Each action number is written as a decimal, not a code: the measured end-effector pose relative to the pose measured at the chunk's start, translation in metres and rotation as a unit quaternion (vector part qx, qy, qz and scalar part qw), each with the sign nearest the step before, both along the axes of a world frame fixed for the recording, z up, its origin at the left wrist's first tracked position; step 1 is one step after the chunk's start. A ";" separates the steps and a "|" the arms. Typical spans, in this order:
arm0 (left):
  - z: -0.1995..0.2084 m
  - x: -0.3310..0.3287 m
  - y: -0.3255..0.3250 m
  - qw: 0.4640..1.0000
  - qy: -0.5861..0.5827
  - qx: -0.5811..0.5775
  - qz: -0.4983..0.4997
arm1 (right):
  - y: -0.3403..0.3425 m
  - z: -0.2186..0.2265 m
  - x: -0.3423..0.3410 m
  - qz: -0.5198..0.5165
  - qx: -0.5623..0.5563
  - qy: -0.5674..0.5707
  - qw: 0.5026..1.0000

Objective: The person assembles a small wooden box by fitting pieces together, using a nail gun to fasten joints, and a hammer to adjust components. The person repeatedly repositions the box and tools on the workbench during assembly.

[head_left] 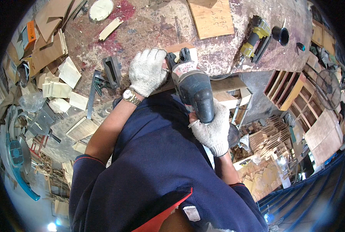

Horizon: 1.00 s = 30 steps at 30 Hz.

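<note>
My right hand (214, 129), in a white knit glove with bare fingertips showing, wraps round the rear of a dark grey handheld power tool (195, 91). The tool's front end, with black fittings, rests at a pale wooden piece (184, 48) on the workbench edge. My left hand (147, 72), gloved the same way, lies over the bench edge beside the tool's front, fingers bent down onto the wooden piece. Its thumb side is close to the tool, and the palm hides what is beneath. The tool's contact with the wood is hidden.
On the worn workbench (153, 27) lie a board with pencil marks (212, 17), a yellow-green air nailer (255, 38), a black cup (280, 35), a dark metal block (111, 71) and a square (93, 91). Wood offcuts (60, 85) pile up at left, near a teal power saw (17, 152).
</note>
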<state>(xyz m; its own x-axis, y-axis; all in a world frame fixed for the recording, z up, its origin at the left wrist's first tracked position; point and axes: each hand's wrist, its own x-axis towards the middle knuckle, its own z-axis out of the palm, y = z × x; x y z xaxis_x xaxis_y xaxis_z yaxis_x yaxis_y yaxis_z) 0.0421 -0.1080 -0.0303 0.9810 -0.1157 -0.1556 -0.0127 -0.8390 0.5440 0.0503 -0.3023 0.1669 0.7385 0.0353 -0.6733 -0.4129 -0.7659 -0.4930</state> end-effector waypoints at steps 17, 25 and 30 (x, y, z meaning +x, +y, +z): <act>-0.008 0.004 0.000 0.999 -0.037 0.018 0.004 | 0.001 -0.004 0.006 -0.005 0.024 0.020 0.999; -0.009 0.003 -0.001 0.999 -0.033 0.027 0.004 | 0.002 -0.004 0.007 0.011 0.014 0.003 1.000; -0.010 0.003 -0.001 0.999 -0.037 0.025 0.003 | 0.002 -0.004 0.008 0.005 0.019 0.024 1.000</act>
